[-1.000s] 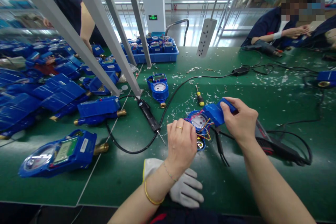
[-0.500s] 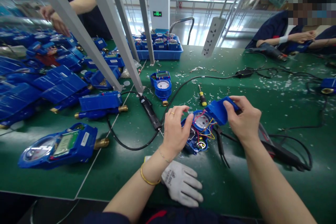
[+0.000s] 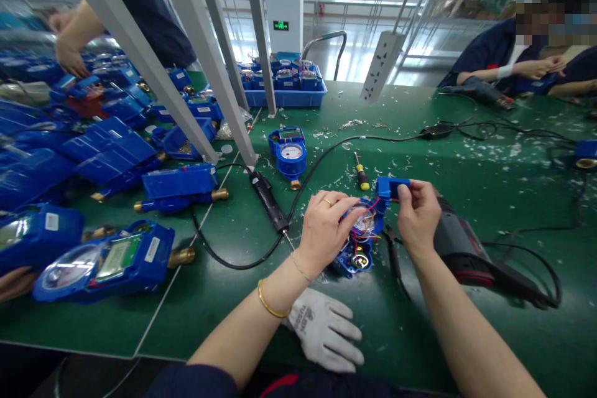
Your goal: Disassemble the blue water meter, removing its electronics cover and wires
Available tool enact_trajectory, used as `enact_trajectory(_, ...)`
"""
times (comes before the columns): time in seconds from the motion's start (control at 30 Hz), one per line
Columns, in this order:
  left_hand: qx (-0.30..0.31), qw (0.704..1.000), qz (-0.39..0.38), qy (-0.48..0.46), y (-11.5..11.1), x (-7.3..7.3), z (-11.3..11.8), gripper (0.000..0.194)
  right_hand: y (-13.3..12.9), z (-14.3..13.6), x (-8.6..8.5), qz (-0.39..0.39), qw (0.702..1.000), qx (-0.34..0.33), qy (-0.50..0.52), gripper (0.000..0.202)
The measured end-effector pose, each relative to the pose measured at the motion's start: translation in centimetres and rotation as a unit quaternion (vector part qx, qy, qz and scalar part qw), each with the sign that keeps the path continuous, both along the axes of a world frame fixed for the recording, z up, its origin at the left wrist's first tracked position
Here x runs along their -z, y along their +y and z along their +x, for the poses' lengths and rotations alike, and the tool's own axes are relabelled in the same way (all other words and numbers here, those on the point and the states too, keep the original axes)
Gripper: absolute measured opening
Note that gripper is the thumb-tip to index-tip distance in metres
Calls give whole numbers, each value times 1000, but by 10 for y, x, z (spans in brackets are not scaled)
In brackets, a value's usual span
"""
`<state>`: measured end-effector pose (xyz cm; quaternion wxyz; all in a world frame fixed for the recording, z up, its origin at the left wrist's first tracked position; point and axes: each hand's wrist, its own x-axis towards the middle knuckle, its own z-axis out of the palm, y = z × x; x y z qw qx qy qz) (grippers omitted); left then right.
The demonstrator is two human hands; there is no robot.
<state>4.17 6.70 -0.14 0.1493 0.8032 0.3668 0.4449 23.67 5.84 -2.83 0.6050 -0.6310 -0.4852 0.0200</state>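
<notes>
An opened blue water meter (image 3: 353, 260) lies before me, its round dial partly covered and red and yellow wires (image 3: 372, 231) spilling from it. Over the dial's left side reaches my left hand (image 3: 326, 224), thumb and fingers drawn together at the wires; what lies between the fingertips is hidden. My right hand (image 3: 418, 217) pinches a blue plastic cover (image 3: 385, 189), tilted up above the meter's right side, with red wires running toward it. Black-handled pliers (image 3: 394, 255) lie below the right hand. A white work glove (image 3: 326, 329) rests in front of the meter.
An electric screwdriver (image 3: 269, 200) with a black cable lies left, a yellow-black screwdriver (image 3: 360, 175) behind, a heat gun (image 3: 466, 249) right. Several blue meters (image 3: 112, 261) crowd the left. A power strip (image 3: 382, 65) hangs ahead beyond metal posts (image 3: 205, 56). Co-workers sit or stand nearby.
My right hand has turned the cover more upright and shifted slightly left. My left hand has moved right over the dial, its fingers closing. At far left, another person's hand has brought in a meter.
</notes>
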Motion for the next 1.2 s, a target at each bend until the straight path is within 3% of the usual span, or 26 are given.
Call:
enact_trajectory(0.13, 22, 997, 71, 5, 0, -3, 0, 52, 6, -3, 7, 0, 999, -6, 39, 43)
enact_trajectory(0.3, 25, 994, 107, 2, 1, -4, 4, 15, 7, -6, 8, -1, 998, -14, 67, 43)
enact_trajectory(0.4, 14, 996, 82, -43, -1, -4, 1, 18, 7, -6, 7, -1, 996, -21, 82, 43)
enact_trajectory(0.5, 39, 991, 110, -71, -9, -4, -9, 10, 6, -6, 7, -2, 996, -25, 90, 43)
enact_trajectory(0.63, 102, 985, 133, 32, -19, -1, -21, 17, 5, -6, 7, -5, 995, -26, 95, 43)
enact_trajectory(0.77, 70, 987, 112, 87, -21, 4, -23, 12, 5, -6, 7, -5, 995, -27, 99, 43)
enact_trajectory(0.97, 81, 981, 144, 102, -20, 6, -19, 10, 5, -5, 7, -4, 995, -23, 97, 45)
enact_trajectory(1.07, 71, 988, 120, 71, -23, 8, -20, 9, 5, -4, 9, -4, 995, -17, 94, 45)
enact_trajectory(1.2, 24, 999, -7, -38, -30, 11, -21, 8, 4, -4, 11, -4, 996, -5, 88, 43)
